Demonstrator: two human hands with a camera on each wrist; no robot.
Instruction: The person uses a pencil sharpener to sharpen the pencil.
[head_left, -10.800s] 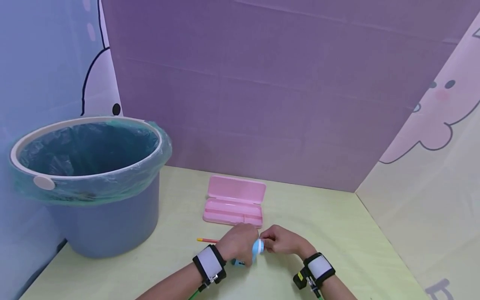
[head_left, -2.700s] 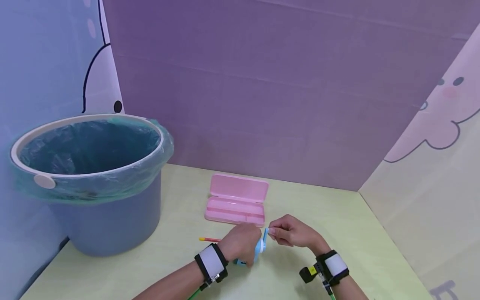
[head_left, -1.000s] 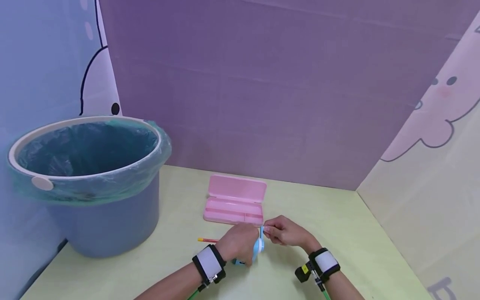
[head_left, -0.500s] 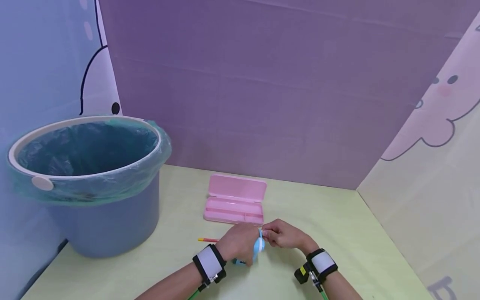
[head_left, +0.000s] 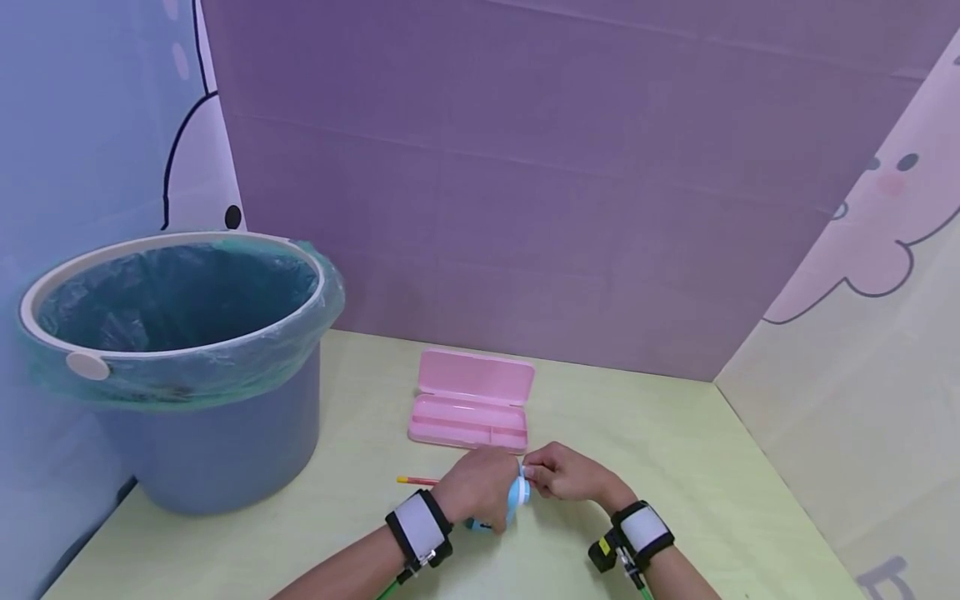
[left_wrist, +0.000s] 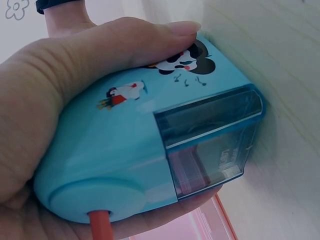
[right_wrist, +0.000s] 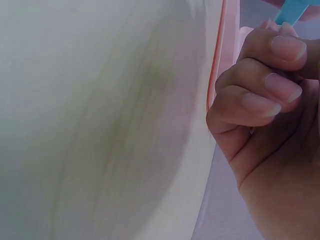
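My left hand (head_left: 480, 487) grips a light blue crank pencil sharpener (left_wrist: 125, 135), its thumb across the printed cartoon side. A red pencil (left_wrist: 101, 225) sticks into the sharpener's round front; in the head view its yellow end (head_left: 403, 480) points left. The sharpener's see-through shavings drawer (left_wrist: 212, 145) shows in the left wrist view. On the sharpener's right side, the fingertips of my right hand (head_left: 570, 475) pinch the end of the blue crank handle (right_wrist: 292, 11). The right wrist view shows that hand's other fingers (right_wrist: 242, 107) curled in.
Just beyond the hands, a pink pencil case (head_left: 468, 421) lies with its lid raised. A large blue bucket (head_left: 225, 450) lined with a green plastic bag (head_left: 300, 367) stands at the left. A purple panel (head_left: 480, 208) rises behind the pale yellow table (head_left: 660, 442).
Over the last second my right hand has dropped slightly, and the crank handle has turned from upright to lower. My left hand, the sharpener and the pencil have stayed in place.
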